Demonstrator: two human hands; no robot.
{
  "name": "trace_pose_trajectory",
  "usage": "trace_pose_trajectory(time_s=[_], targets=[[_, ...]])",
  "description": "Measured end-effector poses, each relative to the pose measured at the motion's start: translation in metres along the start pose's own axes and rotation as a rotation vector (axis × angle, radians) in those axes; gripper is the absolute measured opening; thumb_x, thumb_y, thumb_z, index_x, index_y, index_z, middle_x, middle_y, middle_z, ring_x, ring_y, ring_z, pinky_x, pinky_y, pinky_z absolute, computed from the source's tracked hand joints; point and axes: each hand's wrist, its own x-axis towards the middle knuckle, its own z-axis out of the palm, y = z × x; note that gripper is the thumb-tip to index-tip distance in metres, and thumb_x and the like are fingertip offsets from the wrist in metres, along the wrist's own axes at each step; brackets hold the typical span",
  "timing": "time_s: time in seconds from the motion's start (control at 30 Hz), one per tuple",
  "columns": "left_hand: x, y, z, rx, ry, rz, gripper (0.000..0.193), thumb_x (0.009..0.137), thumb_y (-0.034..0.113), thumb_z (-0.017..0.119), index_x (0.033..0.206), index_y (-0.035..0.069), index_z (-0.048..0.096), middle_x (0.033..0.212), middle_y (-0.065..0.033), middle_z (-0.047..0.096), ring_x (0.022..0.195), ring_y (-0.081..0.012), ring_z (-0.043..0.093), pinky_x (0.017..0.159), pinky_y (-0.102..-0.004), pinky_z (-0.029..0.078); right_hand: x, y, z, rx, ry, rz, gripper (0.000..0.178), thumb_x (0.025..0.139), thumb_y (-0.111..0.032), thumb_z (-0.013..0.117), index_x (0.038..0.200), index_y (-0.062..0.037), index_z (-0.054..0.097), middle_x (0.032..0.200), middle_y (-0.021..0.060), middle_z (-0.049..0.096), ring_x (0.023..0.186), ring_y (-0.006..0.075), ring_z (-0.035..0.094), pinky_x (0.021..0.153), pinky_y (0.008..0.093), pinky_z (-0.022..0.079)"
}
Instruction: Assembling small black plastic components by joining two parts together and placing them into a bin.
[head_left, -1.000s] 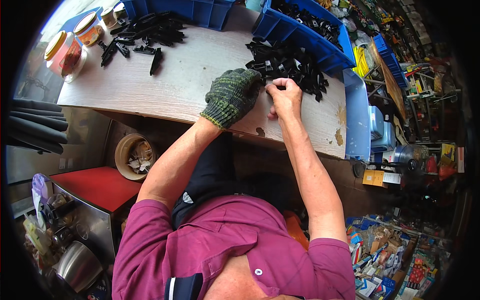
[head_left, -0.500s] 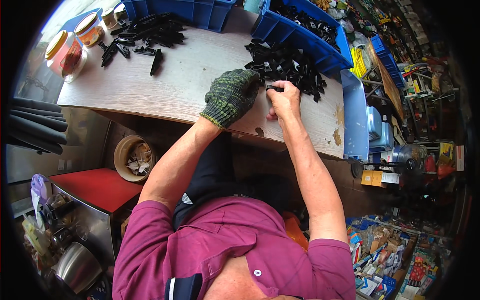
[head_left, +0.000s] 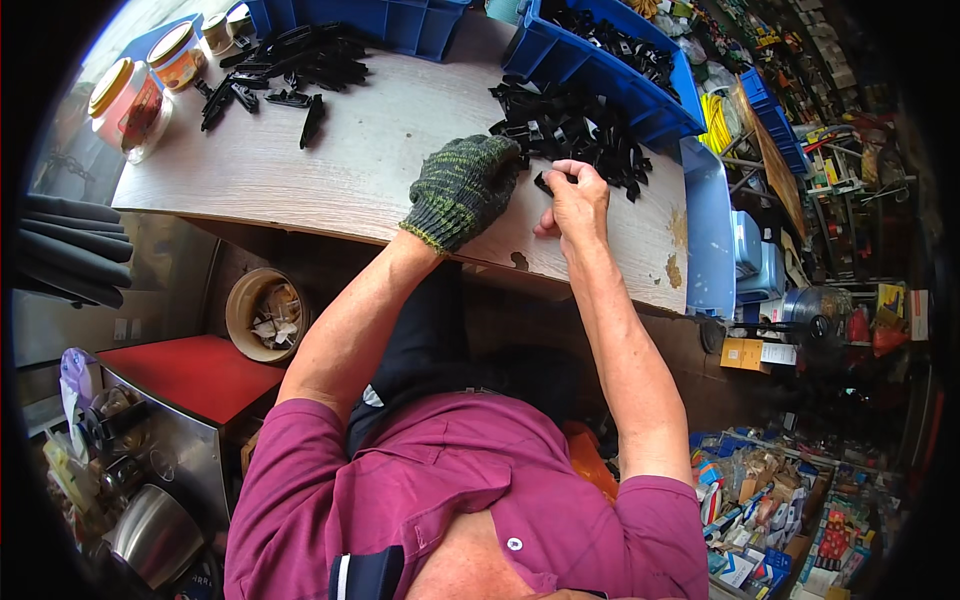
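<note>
My left hand (head_left: 465, 190), in a dark green and black knitted glove, is closed over the table near its front edge. A bit of something black shows at its fingertips, but the curled glove hides most of it. Just to its right, my bare right hand (head_left: 578, 205) pinches a small black plastic part (head_left: 543, 184) between thumb and fingers. Right behind that hand lies a heap of black plastic parts (head_left: 570, 125), some with light glints. A second pile of longer black parts (head_left: 305, 60) rests at the table's far left, with one piece (head_left: 312, 121) lying apart.
Blue crates (head_left: 600, 62) stand along the table's (head_left: 350, 165) back, the right one filled with black parts. Lidded jars (head_left: 130, 112) stand at the far left. Below are a bucket of scraps (head_left: 267, 315) and a red-topped cabinet (head_left: 190, 375). Cluttered goods fill the right side.
My right hand has shifted slightly to the right, and the small black part in its pinch has turned. My left hand stays almost where it was.
</note>
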Motion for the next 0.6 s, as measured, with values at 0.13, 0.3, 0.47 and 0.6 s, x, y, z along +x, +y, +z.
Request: trace_pose_trajectory(time_s=[0.13,0.3,0.47,0.6], targets=[[-0.001,0.001,-0.004,0.009,-0.025,0.017,0.019,0.089,0.014,0.067,0.107,0.008,0.071,0.100,-0.0136,0.070,0.094,-0.0323,0.067,0.081,-0.0408,0.053,-0.001,0.005,-0.006,0.228,-0.081,-0.129,0.023,0.089,-0.011,0.062,0.107,0.0025,0.058,0.063,0.0053,0.056,0.037,0.0122,0.047,0.037,0.0309,0.048],[0.002,-0.003,-0.002,-0.543,-0.088,-0.106,0.030,0.093,0.024,0.066,0.117,0.005,0.069,0.099,-0.0124,0.072,0.086,-0.0236,0.070,0.076,-0.0350,0.055,-0.011,0.006,-0.003,0.254,-0.225,-0.187,0.020,0.092,-0.013,0.062,0.107,0.0001,0.059,0.062,0.0018,0.055,0.037,0.0073,0.039,0.036,0.0266,0.044],[0.012,0.008,-0.026,-0.800,-0.434,-0.507,0.033,0.097,0.021,0.061,0.124,0.001,0.064,0.089,-0.0037,0.068,0.074,-0.0098,0.061,0.065,-0.0262,0.050,-0.020,0.013,0.011,0.271,-0.306,-0.203,0.014,0.094,-0.012,0.060,0.103,-0.0014,0.062,0.070,-0.0006,0.057,0.039,0.0041,0.038,0.035,0.0227,0.041],[0.009,0.009,-0.031,-1.022,-0.451,-0.496,0.032,0.096,0.023,0.063,0.120,0.002,0.065,0.091,-0.0041,0.068,0.077,-0.0106,0.061,0.067,-0.0268,0.051,-0.024,0.011,0.013,0.227,-0.275,-0.225,0.014,0.093,-0.012,0.062,0.103,-0.0028,0.063,0.065,-0.0026,0.055,0.038,0.0035,0.038,0.033,0.0209,0.033]])
